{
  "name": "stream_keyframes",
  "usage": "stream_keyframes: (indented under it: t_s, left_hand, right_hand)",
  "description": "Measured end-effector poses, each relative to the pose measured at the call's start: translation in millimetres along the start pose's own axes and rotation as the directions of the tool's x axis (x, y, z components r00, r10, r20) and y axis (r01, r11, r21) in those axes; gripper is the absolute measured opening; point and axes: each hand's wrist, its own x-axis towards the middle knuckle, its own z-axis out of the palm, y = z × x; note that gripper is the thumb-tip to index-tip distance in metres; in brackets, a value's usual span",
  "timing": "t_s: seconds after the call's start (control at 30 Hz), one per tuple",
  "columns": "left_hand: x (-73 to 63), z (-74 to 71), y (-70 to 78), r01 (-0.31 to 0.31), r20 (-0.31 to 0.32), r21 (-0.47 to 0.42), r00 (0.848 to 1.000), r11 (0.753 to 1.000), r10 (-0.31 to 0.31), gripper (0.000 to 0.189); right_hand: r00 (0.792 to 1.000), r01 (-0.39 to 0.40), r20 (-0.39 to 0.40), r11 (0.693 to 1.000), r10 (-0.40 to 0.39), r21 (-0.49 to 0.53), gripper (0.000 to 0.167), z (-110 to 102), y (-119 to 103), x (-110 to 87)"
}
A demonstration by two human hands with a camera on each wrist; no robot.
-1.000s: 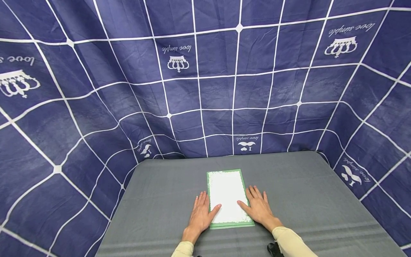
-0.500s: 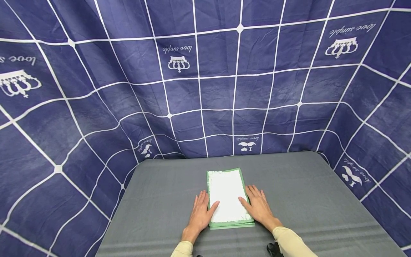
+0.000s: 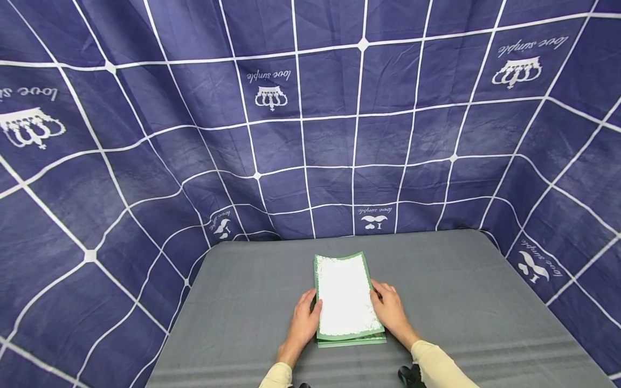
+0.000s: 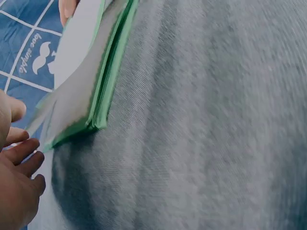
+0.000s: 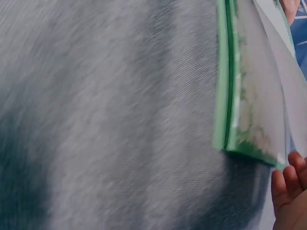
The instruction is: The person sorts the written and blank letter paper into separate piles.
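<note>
A white sheet of paper (image 3: 343, 296) with a speckled green border lies uppermost at the middle of the table, bowed between my hands. At its left edge my left hand (image 3: 303, 322) pinches it, thumb at the rim and fingers tucked beneath. My right hand (image 3: 392, 312) grips the opposite edge the same way. Below it, more green-edged sheets (image 3: 353, 341) show at the near end. Both wrist views show the top sheet curving up from these layered sheets (image 4: 79, 103), whose thick green edges (image 5: 230, 122) rest on the cloth.
Grey cloth (image 3: 252, 302) covers the table. A blue curtain (image 3: 330, 140) with white grid lines and printed crowns hangs behind it and along both sides. Dark wrist gear (image 3: 412, 375) shows beside the right cream sleeve (image 3: 439, 362).
Both hands have gone from lying flat along the sides to curling fingers under the top sheet's edges. That sheet has risen and bowed, uncovering more of the sheets below at the near end.
</note>
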Motion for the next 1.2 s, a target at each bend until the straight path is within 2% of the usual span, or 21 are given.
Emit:
stream_keyframes:
  t_s: [0.1, 0.23, 0.33, 0.43, 0.57, 0.77, 0.97, 1.2]
  left_hand:
    - [2.7, -0.1, 2.8, 0.007, -0.032, -0.042, 0.999, 0.999, -0.009, 0.038]
    - [7.4, -1.7, 6.9, 0.041, -0.04, -0.134, 0.998, 0.99, -0.047, 0.038]
    - [10.0, -4.3, 9.0, 0.086, -0.028, -0.214, 0.995, 0.973, -0.094, 0.037]
    - [11.7, -7.6, 9.4, 0.117, -0.038, -0.251, 0.991, 0.961, -0.13, 0.035]
    - [13.4, -14.3, 9.7, 0.145, -0.065, -0.301, 0.983, 0.943, -0.172, 0.033]
    - [14.8, -29.0, 12.3, 0.205, -0.086, -0.421, 0.961, 0.883, -0.264, 0.032]
    - [14.7, -45.1, 9.1, 0.227, -0.142, -0.442, 0.938, 0.868, -0.318, 0.029]
    - [10.9, -64.3, -2.8, 0.252, -0.16, -0.464, 0.919, 0.849, -0.36, 0.03]
  right_hand:
    - [0.994, -0.105, 0.021, 0.992, 0.104, 0.07, 0.032, -2.2, -3.8, 3.6]
    - [0.975, -0.219, 0.063, 0.969, 0.213, 0.112, 0.033, -4.1, -7.1, 6.9]
    - [0.964, -0.261, 0.075, 0.958, 0.254, 0.116, 0.034, -3.9, -9.9, 8.7]
    - [0.954, -0.298, 0.086, 0.946, 0.288, 0.131, 0.034, -4.1, -14.5, 10.4]
    - [0.945, -0.327, 0.092, 0.928, 0.314, 0.182, 0.036, -5.3, -23.4, 12.9]
    - [0.94, -0.341, 0.09, 0.903, 0.329, 0.262, 0.035, -2.9, -37.4, 20.0]
    - [0.934, -0.354, 0.071, 0.885, 0.35, 0.301, 0.032, 8.4, -48.3, 26.5]
    - [0.932, -0.361, 0.104, 0.849, 0.348, 0.386, 0.03, 26.5, -59.9, 24.5]
